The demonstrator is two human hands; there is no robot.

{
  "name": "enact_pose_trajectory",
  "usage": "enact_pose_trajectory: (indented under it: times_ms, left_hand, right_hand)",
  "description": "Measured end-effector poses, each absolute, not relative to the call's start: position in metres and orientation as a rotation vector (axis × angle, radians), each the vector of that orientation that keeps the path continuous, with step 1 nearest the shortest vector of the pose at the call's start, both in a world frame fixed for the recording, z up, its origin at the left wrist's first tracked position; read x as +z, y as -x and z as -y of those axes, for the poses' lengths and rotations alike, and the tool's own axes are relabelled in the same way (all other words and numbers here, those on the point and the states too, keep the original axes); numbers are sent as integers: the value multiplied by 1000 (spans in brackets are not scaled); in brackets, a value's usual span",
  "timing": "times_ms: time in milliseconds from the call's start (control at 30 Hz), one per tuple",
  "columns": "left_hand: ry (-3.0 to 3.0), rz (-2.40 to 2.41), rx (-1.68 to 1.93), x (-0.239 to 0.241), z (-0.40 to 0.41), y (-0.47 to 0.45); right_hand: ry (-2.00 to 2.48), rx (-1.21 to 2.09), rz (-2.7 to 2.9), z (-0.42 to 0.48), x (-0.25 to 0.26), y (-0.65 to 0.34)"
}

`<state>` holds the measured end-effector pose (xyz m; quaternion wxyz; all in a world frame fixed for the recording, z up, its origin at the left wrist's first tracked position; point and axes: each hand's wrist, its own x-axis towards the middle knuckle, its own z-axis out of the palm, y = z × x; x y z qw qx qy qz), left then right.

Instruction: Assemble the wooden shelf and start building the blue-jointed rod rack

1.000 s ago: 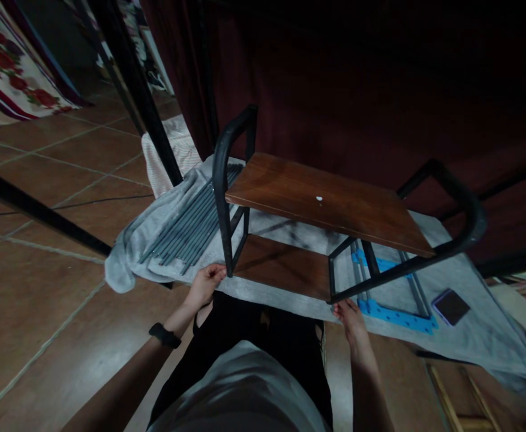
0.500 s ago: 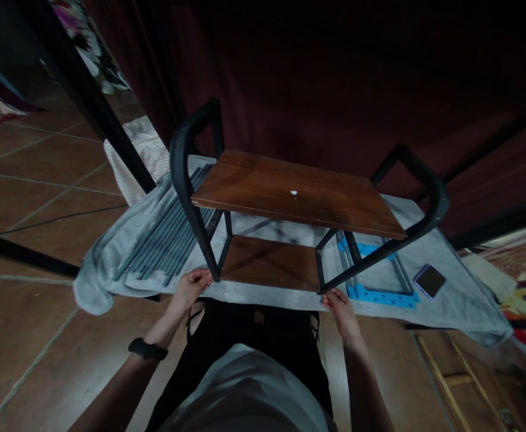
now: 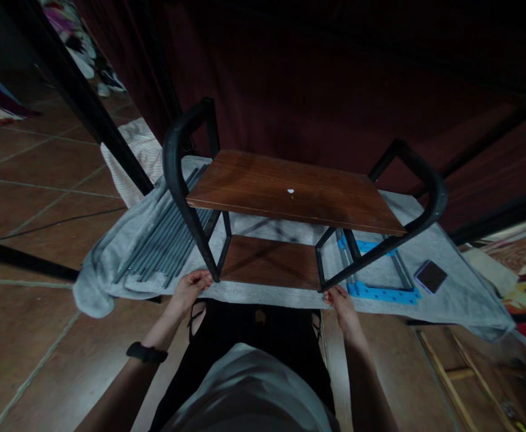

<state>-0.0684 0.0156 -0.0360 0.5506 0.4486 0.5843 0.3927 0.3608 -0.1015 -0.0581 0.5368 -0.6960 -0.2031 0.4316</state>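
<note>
A two-tier shelf rack stands upright on the grey cloth, with a brown wooden upper board [image 3: 289, 189], a lower board [image 3: 269, 264] and black tubular side frames [image 3: 179, 180]. At its front left bottom corner, my left hand [image 3: 191, 290] has its fingers curled closed against the foot of the frame. My right hand [image 3: 340, 303] pinches the front right bottom corner in the same way. The fingertips are partly hidden at both corners. A small white mark [image 3: 290, 191] shows on the upper board.
Several grey rods [image 3: 166, 240] lie left of the rack on the cloth [image 3: 263, 296]. To the right are blue plastic pieces with grey rods [image 3: 382, 293] and a phone [image 3: 430, 276]. Black posts [image 3: 83, 96] rise at the left. A wooden frame [image 3: 447, 378] lies low at right.
My view has shifted very slightly. Both hands stay at the rack's bottom corners, and the rack looks almost unmoved on the cloth.
</note>
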Motion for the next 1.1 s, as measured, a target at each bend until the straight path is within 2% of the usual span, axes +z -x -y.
enact_pose_trajectory:
  times_ms: [1100]
  left_hand:
    - [-982,-1397,869,-42,-25,71]
  right_hand:
    - [1635,1028,416,105,-60,-360]
